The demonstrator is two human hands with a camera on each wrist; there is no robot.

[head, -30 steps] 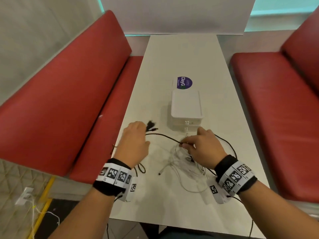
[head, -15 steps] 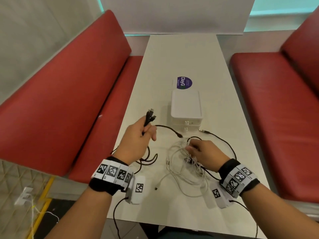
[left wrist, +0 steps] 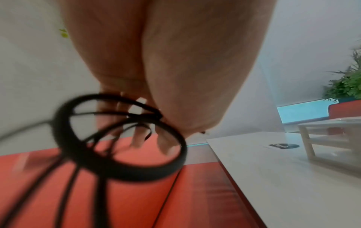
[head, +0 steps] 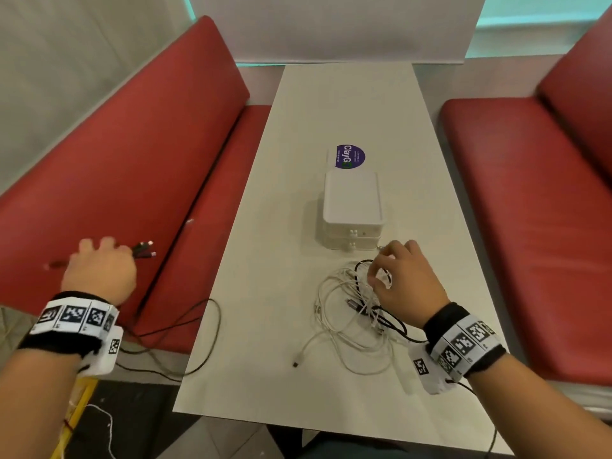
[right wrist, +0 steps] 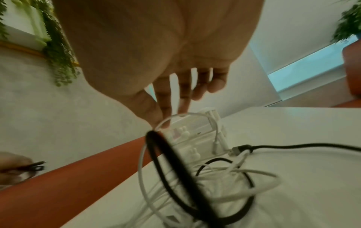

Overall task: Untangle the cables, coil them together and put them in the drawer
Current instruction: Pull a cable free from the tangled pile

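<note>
A tangle of white cables (head: 341, 313) with a black cable (head: 390, 321) woven through it lies on the white table (head: 331, 104), just in front of the small white drawer box (head: 352, 207). My right hand (head: 384, 276) pinches a white cable loop (right wrist: 175, 117) at the top of the tangle, beside a black strand (right wrist: 171, 160). My left hand (head: 102, 266) is out over the left red bench and grips another black cable (head: 198, 326). Its plugs (head: 145, 251) stick out past the fingers. That black cable's loops (left wrist: 117, 138) hang under the left palm. The drawer box's drawers (right wrist: 193, 138) look closed.
Red benches (head: 132, 160) flank the table on both sides. A round purple sticker (head: 350, 156) lies behind the drawer box. The held black cable droops over the table's left edge (head: 212, 309). A white plug (head: 299, 359) lies loose near the front.
My left hand has swung left off the table to over the bench, drawing its black cable away from the tangle. My right hand stays at the tangle and has lifted a white loop.
</note>
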